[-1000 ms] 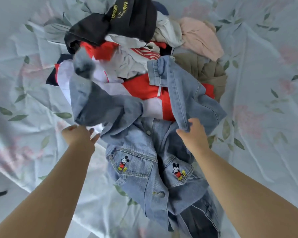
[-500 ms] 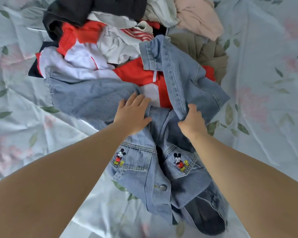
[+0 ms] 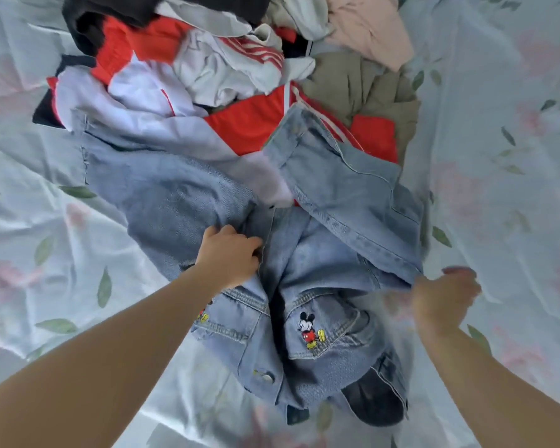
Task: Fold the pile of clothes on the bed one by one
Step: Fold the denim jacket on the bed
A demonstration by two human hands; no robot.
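Denim, pale blue and stonewashed, fills the middle of the head view: one denim jacket (image 3: 320, 260) with cartoon-mouse embroidery lies on the pale blue floral bed sheet (image 3: 505, 176). Its body is at the centre and runs down toward 6 o'clock. The heaped pile of mixed clothes (image 3: 246, 130) sits beyond it at 12 o'clock.

The left hand (image 3: 230, 257) is just left of centre, its fingers curled into a fold of denim beside the front opening, holding it fast. The right hand (image 3: 443, 295) is at 4 o'clock, smeared by motion. It meets the lower edge of the right-side sleeve, but whether it pinches the cloth cannot be told.

The coming move probably turns on how the sleeves lie. From the left hand, one sleeve (image 3: 162, 189) splays out toward 10 o'clock. From the right hand, the other sleeve (image 3: 346, 182) climbs toward 12 o'clock and rests on the pile's red and white garment. The jacket's long axis runs 12 to 6, and the left hand is nearer its midline.

Count: one jacket, two sleeves, two hands. There are two mouse figures, one plain at 5 o'clock (image 3: 309, 331) and one half hidden by the left forearm (image 3: 203, 315). The pile shows black, red-and-white, striped white, olive and pink pieces, at least five.
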